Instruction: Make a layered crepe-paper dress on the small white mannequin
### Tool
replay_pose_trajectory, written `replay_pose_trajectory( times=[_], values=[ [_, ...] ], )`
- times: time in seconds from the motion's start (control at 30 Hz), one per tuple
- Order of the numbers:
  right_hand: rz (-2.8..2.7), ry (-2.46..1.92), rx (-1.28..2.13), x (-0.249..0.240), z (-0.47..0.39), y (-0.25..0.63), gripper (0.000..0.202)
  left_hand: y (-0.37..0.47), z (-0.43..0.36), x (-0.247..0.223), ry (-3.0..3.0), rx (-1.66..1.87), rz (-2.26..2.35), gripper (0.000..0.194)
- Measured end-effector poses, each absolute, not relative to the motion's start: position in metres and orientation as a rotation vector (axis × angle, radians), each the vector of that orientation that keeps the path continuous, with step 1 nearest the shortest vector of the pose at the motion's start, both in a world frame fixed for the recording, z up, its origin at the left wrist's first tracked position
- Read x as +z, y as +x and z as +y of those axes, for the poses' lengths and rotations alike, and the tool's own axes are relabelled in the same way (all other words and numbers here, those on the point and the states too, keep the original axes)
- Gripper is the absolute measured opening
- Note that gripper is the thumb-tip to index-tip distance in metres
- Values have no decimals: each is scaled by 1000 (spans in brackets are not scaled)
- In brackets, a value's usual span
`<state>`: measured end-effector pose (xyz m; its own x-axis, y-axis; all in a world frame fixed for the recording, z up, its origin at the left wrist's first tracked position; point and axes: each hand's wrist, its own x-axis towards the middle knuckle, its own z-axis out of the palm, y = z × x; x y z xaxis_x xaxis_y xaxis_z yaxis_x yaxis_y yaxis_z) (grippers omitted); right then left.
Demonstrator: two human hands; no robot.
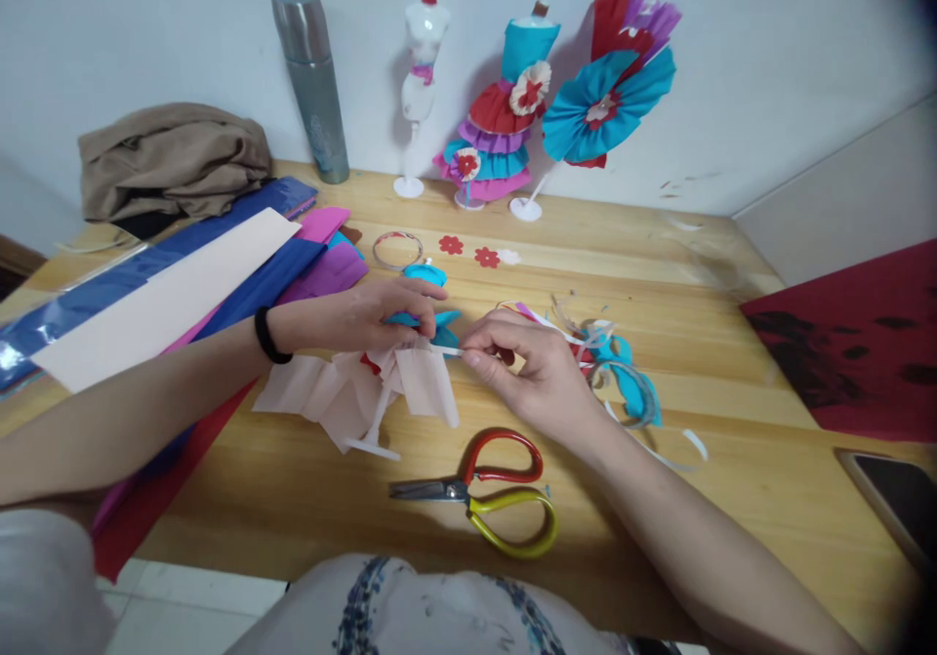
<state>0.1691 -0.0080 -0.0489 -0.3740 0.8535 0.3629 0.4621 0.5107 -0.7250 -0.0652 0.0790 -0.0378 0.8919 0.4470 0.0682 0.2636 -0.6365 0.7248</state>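
Observation:
A small doll form with a blue paper top and a pale pink paper skirt [314,389] lies on the table, its white stand [373,435] pointing toward me. My left hand [381,311] rests over the waist of the form, fingers closed on the figure. My right hand [523,362] pinches the end of a thin white strip [445,349] that runs from the pink paper at the waist. Just below my hands lie scissors [468,491] with one red and one yellow handle, blades pointing left.
Crepe paper sheets [168,289] cover the left side. Three doll forms on stands and a grey bottle [314,99] line the wall. Paper scraps and tape [633,391] lie right of my hands. A phone [889,499] is at the right edge.

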Motion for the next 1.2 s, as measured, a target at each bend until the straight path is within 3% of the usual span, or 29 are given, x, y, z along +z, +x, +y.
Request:
replay_pose_trajectory(
  times=[0.57,1.2],
  values=[
    [-2034,-1026,613,-53,-7,169,17,-58,79,-42,2440,295,512,16],
    [-2224,-947,1,-53,-23,159,17,-69,80,-50,2575,344,487,21]
  ],
)
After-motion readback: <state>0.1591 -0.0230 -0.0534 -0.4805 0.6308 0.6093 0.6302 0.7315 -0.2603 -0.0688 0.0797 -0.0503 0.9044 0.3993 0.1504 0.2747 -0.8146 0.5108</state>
